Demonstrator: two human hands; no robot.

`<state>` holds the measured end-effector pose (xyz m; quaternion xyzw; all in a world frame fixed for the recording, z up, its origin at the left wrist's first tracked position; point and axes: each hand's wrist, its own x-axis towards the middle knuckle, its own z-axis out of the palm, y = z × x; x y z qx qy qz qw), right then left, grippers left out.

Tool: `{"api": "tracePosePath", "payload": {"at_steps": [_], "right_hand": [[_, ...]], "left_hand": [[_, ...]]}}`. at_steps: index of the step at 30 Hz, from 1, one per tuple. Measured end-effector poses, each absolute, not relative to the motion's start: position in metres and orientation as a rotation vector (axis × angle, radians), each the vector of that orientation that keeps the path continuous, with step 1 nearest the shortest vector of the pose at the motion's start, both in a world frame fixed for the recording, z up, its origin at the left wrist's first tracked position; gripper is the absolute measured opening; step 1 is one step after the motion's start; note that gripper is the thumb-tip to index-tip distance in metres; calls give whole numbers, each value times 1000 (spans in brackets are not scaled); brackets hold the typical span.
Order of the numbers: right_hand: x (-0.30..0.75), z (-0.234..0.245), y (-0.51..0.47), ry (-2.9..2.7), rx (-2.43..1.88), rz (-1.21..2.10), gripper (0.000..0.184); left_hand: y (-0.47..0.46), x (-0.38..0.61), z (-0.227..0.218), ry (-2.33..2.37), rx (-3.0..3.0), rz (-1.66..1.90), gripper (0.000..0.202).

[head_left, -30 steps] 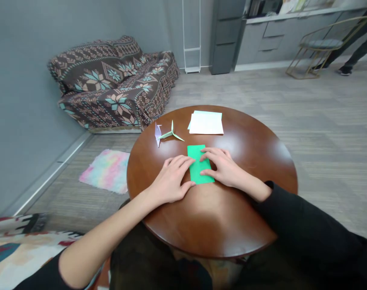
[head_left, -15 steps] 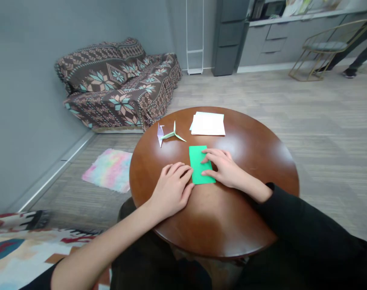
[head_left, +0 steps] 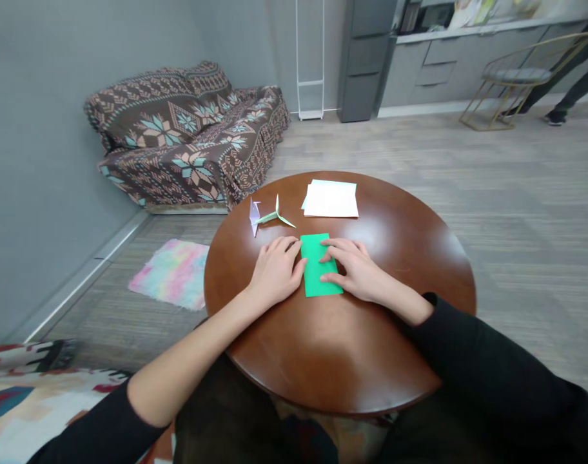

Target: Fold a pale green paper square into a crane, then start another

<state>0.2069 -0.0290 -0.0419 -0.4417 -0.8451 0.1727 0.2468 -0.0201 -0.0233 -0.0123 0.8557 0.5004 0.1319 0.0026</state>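
A green folded sheet of paper (head_left: 316, 272) lies flat on the brown round table in front of me, taller than wide. Along its left edge rests my left hand (head_left: 275, 269), fingertips by the upper corner and thumb at mid-edge. Over the right side, the fingers and thumb of my right hand (head_left: 354, 267) are spread and touch the paper. Neither hand lifts it. Beyond my left hand are a pale green three-pointed paper piece (head_left: 277, 212) and a lilac folded paper piece (head_left: 254, 216), close together.
White sheets (head_left: 331, 198) lie stacked toward the far side of the round table (head_left: 400, 232). A covered sofa (head_left: 187, 135) stands behind to the left, with a pastel rug (head_left: 173, 274) on the floor. At the far right are a gold-framed chair (head_left: 519, 76) and a person's legs (head_left: 565, 84).
My left hand has slid away from me along the paper's left edge, from the near corner toward the far one. My right hand stays about where it was on the green paper.
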Motion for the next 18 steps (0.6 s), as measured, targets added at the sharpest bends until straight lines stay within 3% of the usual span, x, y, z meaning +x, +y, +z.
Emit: {"api": "tracePosePath", "payload": {"at_steps": [13,18], "right_hand": [[205,-42,-30,-2245,-1184,516,27],[209,-41,-18,-1641,-1127,767,22]], "left_hand": [[-1,-18,-7,1695,2650,367,46],[-27,-12,-8,1560,2604,340,63]]}}
